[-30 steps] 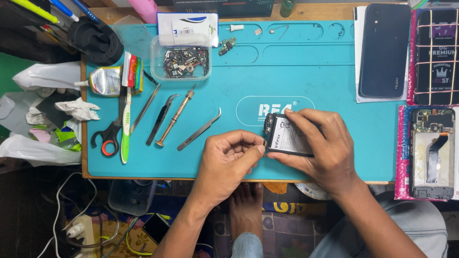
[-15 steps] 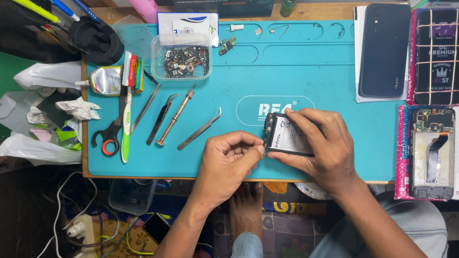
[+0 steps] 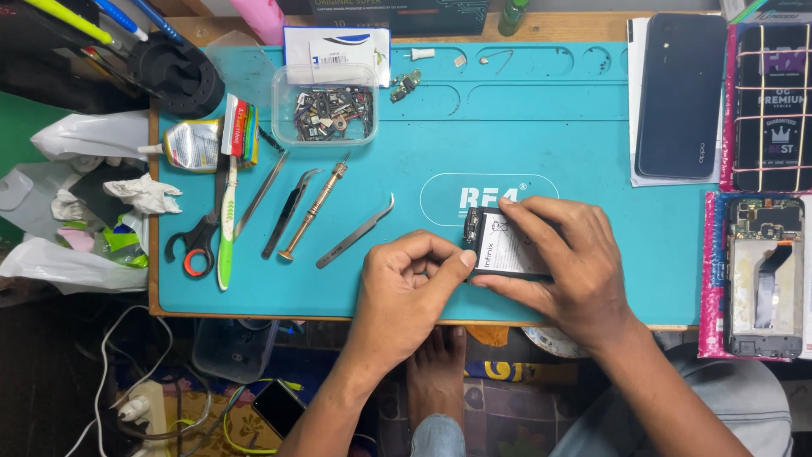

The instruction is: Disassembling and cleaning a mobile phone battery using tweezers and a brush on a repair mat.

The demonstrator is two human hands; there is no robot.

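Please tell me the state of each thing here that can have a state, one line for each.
Phone battery: flat on the mat, held by both hands.
Left hand: fingers pinching the battery's edge.
Right hand: pressing on the battery.
Parts box: open, full of small parts.
Opened phone: back off, insides showing.
Black phone: closed, lying flat.
Scissors: shut.

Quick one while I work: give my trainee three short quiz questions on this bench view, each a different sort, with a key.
1. True or false: the right hand rests on the phone battery.
2. Which tool lies nearest the left hand: (a) scissors, (b) curved tweezers, (c) toothbrush?
3. Fill in: the clear plastic box of small parts sits on the teal ____.

Key: 1 true; 2 b; 3 mat.
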